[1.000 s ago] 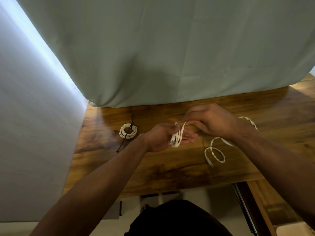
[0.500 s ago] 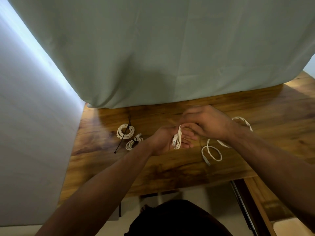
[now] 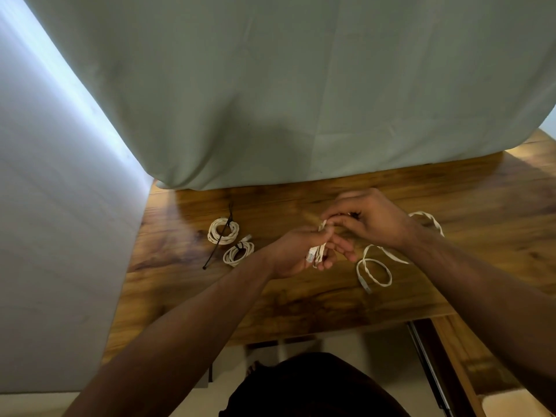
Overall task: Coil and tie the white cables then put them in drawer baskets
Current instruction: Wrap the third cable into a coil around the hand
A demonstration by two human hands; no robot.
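Note:
My left hand (image 3: 296,251) holds a small coil of white cable (image 3: 316,253) wound round its fingers, a plug end showing at the bottom. My right hand (image 3: 368,219) is just above and to the right, pinching the cable strand at the top of that coil. The cable's loose tail (image 3: 374,270) lies in loops on the wooden table (image 3: 301,299) to the right and runs behind my right wrist. Two coiled white cables lie at the left: one (image 3: 223,230) with a long black tie across it, and a smaller tied one (image 3: 238,253) beside it.
A grey-green cloth (image 3: 301,100) hangs over the back of the table. A pale wall panel (image 3: 54,236) stands at the left. A drawer rail (image 3: 427,365) and wooden frame show under the table's right front edge.
My right hand has shifted slightly over the coil, its fingers working the strand at the top. The view has shifted a little, so the smaller tied coil at the left now shows.

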